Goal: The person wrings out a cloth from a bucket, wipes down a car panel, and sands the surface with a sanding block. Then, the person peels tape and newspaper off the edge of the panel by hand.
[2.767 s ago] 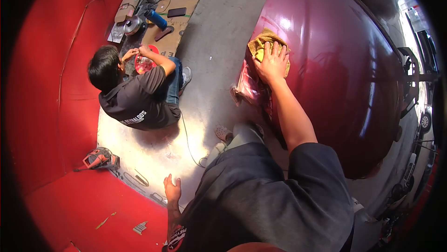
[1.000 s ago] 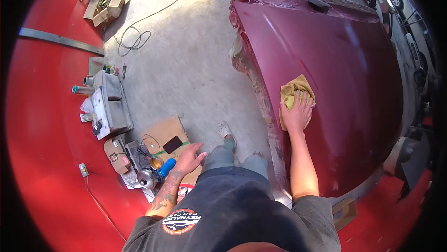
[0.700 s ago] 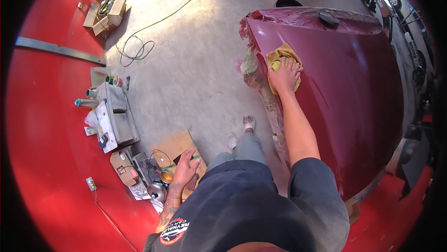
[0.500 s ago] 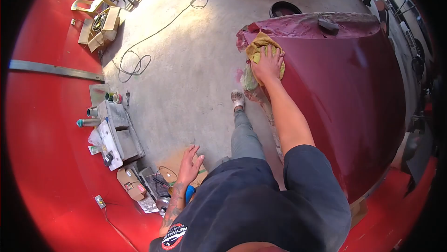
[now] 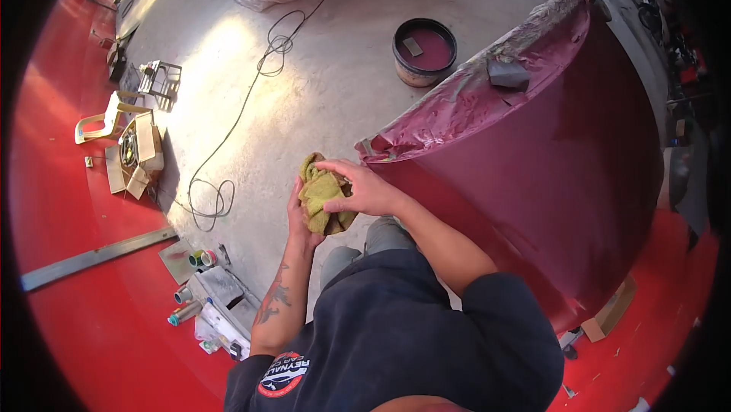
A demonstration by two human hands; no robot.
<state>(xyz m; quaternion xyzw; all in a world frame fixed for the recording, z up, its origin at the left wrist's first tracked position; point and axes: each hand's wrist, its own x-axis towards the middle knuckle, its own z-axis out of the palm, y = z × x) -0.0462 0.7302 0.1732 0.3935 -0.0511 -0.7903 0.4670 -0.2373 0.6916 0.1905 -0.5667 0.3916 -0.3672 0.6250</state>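
Note:
A crumpled yellow-green cloth [image 5: 326, 197] with brown stains is bunched between my two hands, in front of my body. My right hand [image 5: 364, 188] grips it from the right, thumb and fingers pressed into the folds. On the other side my left hand [image 5: 298, 218] is closed around the cloth, with most of its fingers hidden behind it. Just right of my hands lies the dark red car panel [image 5: 533, 191], its far edge wrapped in paint-smeared plastic film [image 5: 457, 119]. A grey block [image 5: 508, 75] rests on that film.
Beyond the panel stands a black bucket [image 5: 423, 77] of reddish liquid with a small flat pad in it. A looped cable [image 5: 242, 115] crosses the concrete floor. On the left are an open cardboard box [image 5: 145, 149], a cream plastic chair [image 5: 106, 124] and a bench with cans [image 5: 202, 258].
My right hand has lifted the cloth off the panel and brought it left towards my body. My left hand has come up and closed on it too. The view has swung right.

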